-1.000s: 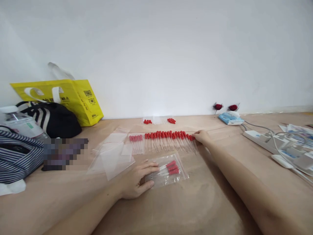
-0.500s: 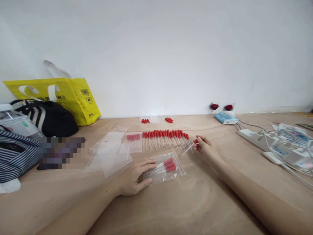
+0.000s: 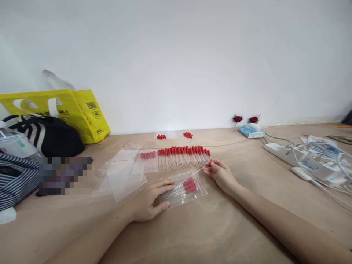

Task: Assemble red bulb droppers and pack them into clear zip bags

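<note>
My right hand (image 3: 221, 176) pinches a dropper by its red rubber bulb (image 3: 208, 164); the clear tube points left, its tip close to the upper right edge of a clear zip bag (image 3: 178, 198). Whether the tip is inside the bag's mouth I cannot tell. Several red-bulbed droppers (image 3: 190, 185) lie inside that bag, bulbs toward the right. Over the bag's left end rests my left hand (image 3: 147, 200), fingers stretched out and thumb apart, pressing it to the table. Behind the bag stretches a row of loose droppers (image 3: 181, 151), bulbs away from me.
A filled bag of droppers (image 3: 148, 161) lies left of the row, near spread flat clear bags (image 3: 123, 179). Red bulbs (image 3: 188, 135) lie by the wall. A yellow bag (image 3: 82, 113) stands left; a tissue pack (image 3: 250, 131) and a power strip (image 3: 283, 150) with cables are right.
My right hand has moved left and toward me with the dropper, bringing its tip to the zip bag. My left hand stays on the bag; the view has shifted slightly.
</note>
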Demonstrator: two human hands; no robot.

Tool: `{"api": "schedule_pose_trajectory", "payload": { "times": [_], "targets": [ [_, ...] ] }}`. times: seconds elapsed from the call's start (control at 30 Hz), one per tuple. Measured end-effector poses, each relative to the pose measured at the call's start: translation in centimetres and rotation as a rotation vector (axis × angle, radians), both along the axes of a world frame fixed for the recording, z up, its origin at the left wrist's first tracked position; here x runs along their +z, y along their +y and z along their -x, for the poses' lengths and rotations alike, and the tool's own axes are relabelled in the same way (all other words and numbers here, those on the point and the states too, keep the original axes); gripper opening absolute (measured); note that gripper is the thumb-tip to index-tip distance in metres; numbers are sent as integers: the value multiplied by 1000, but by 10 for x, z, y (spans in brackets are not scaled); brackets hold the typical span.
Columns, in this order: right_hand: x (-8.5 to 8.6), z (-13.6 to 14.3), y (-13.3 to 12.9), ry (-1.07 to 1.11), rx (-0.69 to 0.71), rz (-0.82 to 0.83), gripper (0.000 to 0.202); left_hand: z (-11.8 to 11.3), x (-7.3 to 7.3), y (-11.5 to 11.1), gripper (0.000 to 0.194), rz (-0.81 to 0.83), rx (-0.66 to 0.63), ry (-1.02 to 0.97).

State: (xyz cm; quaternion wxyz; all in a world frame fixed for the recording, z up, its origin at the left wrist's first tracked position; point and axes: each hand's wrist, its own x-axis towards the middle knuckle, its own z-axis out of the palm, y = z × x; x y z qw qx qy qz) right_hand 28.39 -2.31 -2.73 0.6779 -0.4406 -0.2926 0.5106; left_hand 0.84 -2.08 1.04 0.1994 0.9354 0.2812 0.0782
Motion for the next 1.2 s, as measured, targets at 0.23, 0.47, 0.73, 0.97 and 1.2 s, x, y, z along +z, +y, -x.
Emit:
{"api": "schedule_pose_trajectory", "payload": {
  "times": [0.23,0.47,0.73,0.97,1.2],
  "targets": [
    [7,13,-10,-256,294,-8,36,-2,0,-6,57,-62,96,-16],
    [6,22,-2,-392,461,-36,43,0,4,-4,58,-9,53,22],
    [2,20,8,-664,519,11,35,0,-3,-5,56,-27,103,3],
    [13,-49,62,-1011,-126,196,20,2,1,-1,49,10,26,5],
    [4,-68,96,-1020,-101,393,21,2,0,-1,50,24,34,20]
  ]
}}
